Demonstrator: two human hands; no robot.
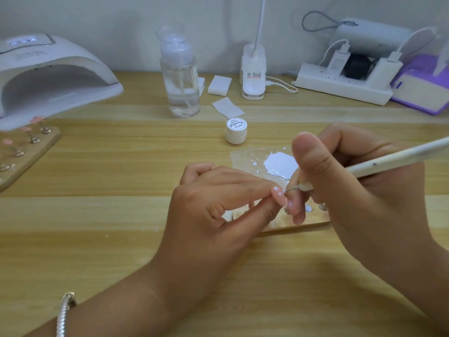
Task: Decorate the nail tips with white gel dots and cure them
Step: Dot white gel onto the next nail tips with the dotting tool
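As left hand point(213, 205) pinches nail point(279, 196), label point(236, 124) blurred

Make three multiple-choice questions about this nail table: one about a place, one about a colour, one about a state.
1. Where does the curing lamp stand on the table?
A. far left
B. far right
C. under the hands

2. What colour is the nail tip that the left hand pinches?
A. blue
B. pink
C. black

3. How is the small gel jar?
A. upright, lid on
B. upright, lid off
C. tipped over

Answers:
1 A: the lamp sits at the table's left edge.
2 B: the tip at the point of the dotting tool is pink with white dots.
3 A: the labelled lid covers the standing jar.
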